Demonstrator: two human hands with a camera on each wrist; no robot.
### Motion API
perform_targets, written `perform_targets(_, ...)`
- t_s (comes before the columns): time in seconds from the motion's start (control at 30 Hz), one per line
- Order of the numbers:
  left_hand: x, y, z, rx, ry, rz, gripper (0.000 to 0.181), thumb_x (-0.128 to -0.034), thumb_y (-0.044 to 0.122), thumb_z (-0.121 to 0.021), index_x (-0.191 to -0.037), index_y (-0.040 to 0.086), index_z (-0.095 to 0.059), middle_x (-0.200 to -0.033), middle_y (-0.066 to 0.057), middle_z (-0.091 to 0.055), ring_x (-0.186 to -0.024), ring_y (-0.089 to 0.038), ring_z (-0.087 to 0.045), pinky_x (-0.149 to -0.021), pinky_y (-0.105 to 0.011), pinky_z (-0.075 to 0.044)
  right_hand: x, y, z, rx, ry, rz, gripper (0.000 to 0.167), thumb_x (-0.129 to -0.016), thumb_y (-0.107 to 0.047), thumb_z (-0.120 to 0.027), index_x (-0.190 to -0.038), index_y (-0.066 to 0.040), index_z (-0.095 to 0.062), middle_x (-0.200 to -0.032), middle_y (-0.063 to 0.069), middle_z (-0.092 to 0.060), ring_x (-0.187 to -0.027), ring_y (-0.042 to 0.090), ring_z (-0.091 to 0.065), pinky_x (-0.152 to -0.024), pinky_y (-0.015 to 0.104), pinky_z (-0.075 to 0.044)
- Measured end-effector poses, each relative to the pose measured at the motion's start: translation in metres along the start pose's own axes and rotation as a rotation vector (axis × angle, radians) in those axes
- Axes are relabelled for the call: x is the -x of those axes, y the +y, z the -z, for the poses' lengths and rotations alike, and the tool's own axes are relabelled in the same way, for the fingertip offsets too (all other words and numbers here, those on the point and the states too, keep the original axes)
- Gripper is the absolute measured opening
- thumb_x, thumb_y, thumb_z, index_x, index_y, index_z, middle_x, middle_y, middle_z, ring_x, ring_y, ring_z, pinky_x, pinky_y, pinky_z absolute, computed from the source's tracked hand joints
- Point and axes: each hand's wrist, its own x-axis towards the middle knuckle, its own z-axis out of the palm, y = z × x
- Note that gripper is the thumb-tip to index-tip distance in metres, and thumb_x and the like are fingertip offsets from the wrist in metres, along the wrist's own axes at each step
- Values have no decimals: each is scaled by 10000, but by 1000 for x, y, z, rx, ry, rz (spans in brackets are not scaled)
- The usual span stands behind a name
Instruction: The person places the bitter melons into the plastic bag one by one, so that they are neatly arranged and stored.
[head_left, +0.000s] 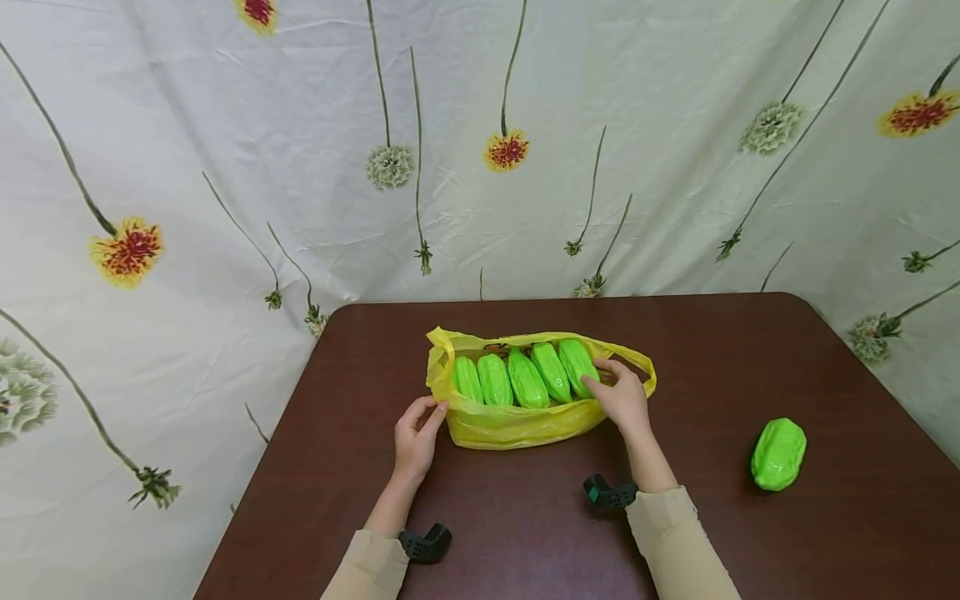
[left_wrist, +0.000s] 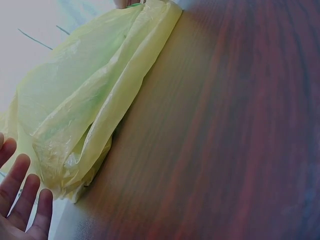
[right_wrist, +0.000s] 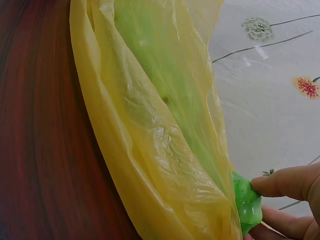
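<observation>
A yellow plastic bag lies on the table with its mouth spread wide. Several bright green, ridged gourds sit side by side in it. At the bag's right end, my right hand pinches the rightmost gourd between thumb and fingers. The right wrist view shows the thumb on one side of that green gourd and fingers on the other. By the bag's left end is my left hand, its fingertips at the rim. In the left wrist view its fingers are spread and loosely straight beside the yellow plastic.
One more green gourd lies by itself on the right part of the dark brown table. Behind the table hangs a pale cloth printed with flowers. Each wrist carries a black device.
</observation>
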Motion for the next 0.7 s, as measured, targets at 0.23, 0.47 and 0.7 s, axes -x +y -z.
perform_targets(0.23,0,0,0,13,-4,18,124,-900,1,-595,-911,-115,-636,-958,-221,-626,-807,-41,-574,-715,-177,-452,0,3,-1,-8,-12,3,448,-885,-193,-651,-1278,-9,-541,-1277,222,-519,-1148,372,-488,-871,476,-442)
perform_targets(0.47,0,0,1,12,-3,33,125,-900,-11,-589,-921,-129,-627,-979,-240,-621,-818,-38,-578,-726,-180,-453,0,6,-2,29,-15,14,445,-885,-212,-661,-1268,-16,-548,-1271,211,-527,-1117,374,-520,-848,473,-459)
perform_targets(0.7,0,0,0,15,-5,28,130,-899,-10,-589,-930,-129,-631,-997,-253,-622,-833,-28,-578,-736,-173,-453,1,7,-3,96,-7,16,450,-880,-236,-665,-1252,-10,-550,-1251,217,-536,-1079,376,-541,-834,472,-465)
